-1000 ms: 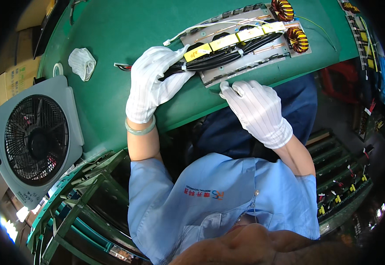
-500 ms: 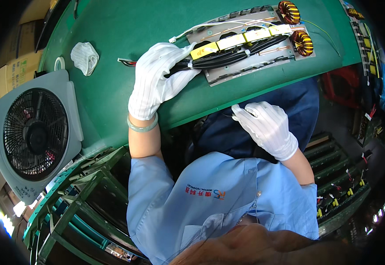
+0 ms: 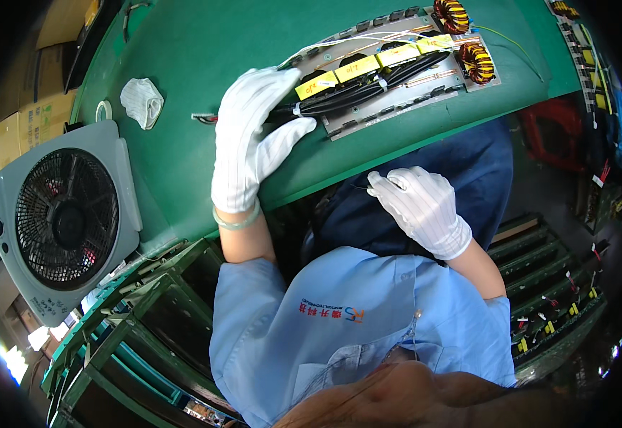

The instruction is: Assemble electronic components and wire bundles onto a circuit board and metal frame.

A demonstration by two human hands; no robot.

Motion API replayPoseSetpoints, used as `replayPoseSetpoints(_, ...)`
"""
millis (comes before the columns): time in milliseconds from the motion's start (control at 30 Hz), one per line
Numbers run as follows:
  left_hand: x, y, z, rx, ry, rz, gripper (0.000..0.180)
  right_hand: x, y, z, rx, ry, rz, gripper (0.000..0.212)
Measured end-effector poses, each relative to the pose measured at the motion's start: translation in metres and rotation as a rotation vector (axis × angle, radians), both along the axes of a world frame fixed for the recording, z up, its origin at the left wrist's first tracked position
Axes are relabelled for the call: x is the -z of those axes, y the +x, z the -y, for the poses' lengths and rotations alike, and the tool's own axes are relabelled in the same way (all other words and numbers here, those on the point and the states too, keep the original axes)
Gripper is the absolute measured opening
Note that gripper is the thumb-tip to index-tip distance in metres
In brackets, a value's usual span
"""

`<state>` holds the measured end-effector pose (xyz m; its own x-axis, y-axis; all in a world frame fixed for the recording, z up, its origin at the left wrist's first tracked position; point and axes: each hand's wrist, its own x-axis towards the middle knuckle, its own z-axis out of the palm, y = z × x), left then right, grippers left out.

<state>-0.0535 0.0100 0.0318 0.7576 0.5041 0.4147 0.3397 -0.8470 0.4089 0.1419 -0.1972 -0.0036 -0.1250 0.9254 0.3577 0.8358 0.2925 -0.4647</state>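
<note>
A grey board assembly (image 3: 368, 113) lies on the green table. It carries yellow-taped blocks (image 3: 357, 68), a bundle of black cables (image 3: 350, 98) with white ties, and two copper-wound ring coils (image 3: 476, 63) at its right end. My left hand (image 3: 250, 128), in a white striped glove, rests over the bundle's left end, its thumb spread away from its straightened fingers. The cable tip (image 3: 204, 117) shows beyond it. Over my lap, my gloved right hand (image 3: 421, 207) pinches a thin dark strand (image 3: 361, 187), too fine to tell its kind.
A grey box fan (image 3: 68, 217) stands at the left by the table. A crumpled white glove-like cloth (image 3: 142, 103) lies near a tape roll (image 3: 103, 110). More board assemblies (image 3: 596, 68) are at the far right. A slatted green rack (image 3: 539, 264) stands low at my right.
My left thumb and fingers have spread apart, where they were curled about the cable bundle. The board appears slightly further left. My right hand keeps its pinch, nearly still.
</note>
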Motion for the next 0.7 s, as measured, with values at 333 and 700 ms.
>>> replayPoseSetpoints(333,0.001,-0.046,0.097,-0.238,-0.29,0.609,0.046,0.0,-0.004,-0.011,0.013,0.061,0.046,0.024)
replayPoseSetpoints(700,0.007,-0.055,0.111,0.354,-0.944,0.04,0.014,-0.004,0.001,0.008,0.008,-0.049,0.026,0.032)
